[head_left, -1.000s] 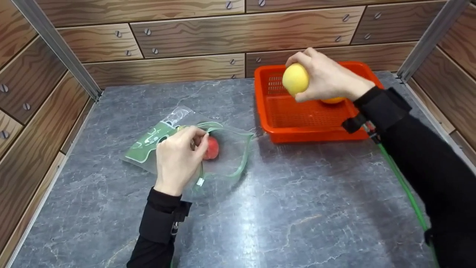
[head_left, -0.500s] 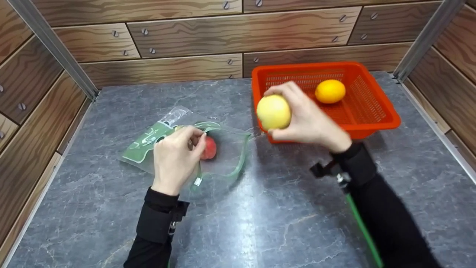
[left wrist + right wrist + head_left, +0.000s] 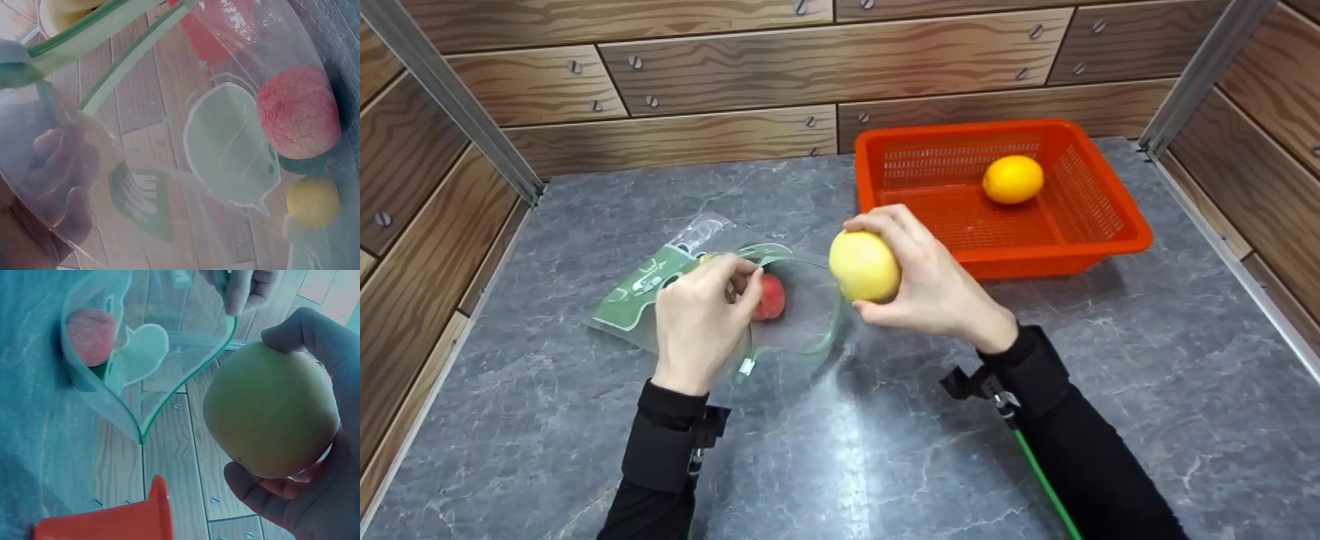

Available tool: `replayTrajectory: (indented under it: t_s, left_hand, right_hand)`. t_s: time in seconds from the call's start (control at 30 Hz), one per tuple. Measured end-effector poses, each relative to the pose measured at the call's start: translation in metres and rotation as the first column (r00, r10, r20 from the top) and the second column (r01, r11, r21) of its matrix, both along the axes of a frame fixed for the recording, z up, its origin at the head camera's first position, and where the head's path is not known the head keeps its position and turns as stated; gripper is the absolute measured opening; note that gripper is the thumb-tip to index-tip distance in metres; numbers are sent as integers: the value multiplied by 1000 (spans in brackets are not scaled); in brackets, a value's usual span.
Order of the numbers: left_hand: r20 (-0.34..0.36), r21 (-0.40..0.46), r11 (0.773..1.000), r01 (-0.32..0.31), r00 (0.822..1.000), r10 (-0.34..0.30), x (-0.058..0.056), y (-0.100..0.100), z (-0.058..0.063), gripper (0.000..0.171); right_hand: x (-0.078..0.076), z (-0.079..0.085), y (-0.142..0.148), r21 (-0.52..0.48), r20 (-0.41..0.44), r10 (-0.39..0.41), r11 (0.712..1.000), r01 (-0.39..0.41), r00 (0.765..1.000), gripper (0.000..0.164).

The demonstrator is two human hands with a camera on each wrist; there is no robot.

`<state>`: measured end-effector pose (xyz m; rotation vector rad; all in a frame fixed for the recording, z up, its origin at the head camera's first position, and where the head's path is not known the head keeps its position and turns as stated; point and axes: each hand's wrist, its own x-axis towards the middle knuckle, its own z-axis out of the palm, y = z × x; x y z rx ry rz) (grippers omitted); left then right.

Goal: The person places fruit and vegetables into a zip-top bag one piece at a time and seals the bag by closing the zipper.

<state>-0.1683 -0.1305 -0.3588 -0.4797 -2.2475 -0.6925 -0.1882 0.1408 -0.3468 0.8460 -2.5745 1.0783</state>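
Observation:
My left hand pinches the rim of a clear zip bag with green print and a green zip strip. The bag lies on the table with its mouth spread toward the right. Inside are a red, round fruit with wrinkled skin and a smaller yellow one. In my right hand, gripped between thumb and fingers, is a yellow apple. It hangs above the table at the right side of the bag's mouth, overlapping the bag's edge in the head view.
A red-orange plastic basket stands at the back right, with an orange-yellow fruit inside. Wood-patterned panels wall in the grey marbled table at the back and sides. A green cable runs along the right sleeve.
My right hand has carried the yellow apple from over the basket leftward and nearer to the bag's mouth. My left hand keeps its pinch on the bag.

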Motion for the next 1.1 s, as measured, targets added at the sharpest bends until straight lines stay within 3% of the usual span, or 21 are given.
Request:
replayTrajectory:
  t_s: [0.3,0.67,0.9,1.1]
  left_hand:
    - [10,3,999,-31,999,31,1,-8,1,4]
    - [-2,-6,1000,-11,1000,11,0,-1,1,4]
    - [15,-10,1000,-5,1000,5,2,1,0,5]
    - [-7,-12,1000,4,1000,-4,2,2,0,5]
  right_hand:
    - [5,-5,-8,29,43,38,999,-39,998,79]
    - [11,-23,-24,98,55,64,993,-69,996,81]
    - [16,-36,-38,62,169,-2,998,-9,986,84]
    - [15,-46,-46,73,183,1,997,-15,983,85]
